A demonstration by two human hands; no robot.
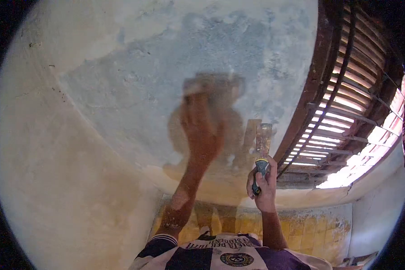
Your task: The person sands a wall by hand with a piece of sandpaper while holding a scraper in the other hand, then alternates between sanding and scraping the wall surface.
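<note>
My left hand (201, 128) is raised against the patchy grey-blue wall (135, 76) and is blurred by motion. Its fingers press a flat brownish pad (213, 84), perhaps sandpaper, onto the plaster. The blur hides the details. My right hand (263, 184) is held lower and to the right, a little off the wall. It grips the dark handle of a putty knife (263, 144), whose smeared metal blade points up. The hands are about a hand's width apart.
A louvred wooden window shutter (346, 112) with light coming through stands to the right of the putty knife. Below the hands a band of yellowish worn wall (301, 229) runs across. The wall turns cream at the left (54, 180). My striped shirt (220, 254) fills the bottom edge.
</note>
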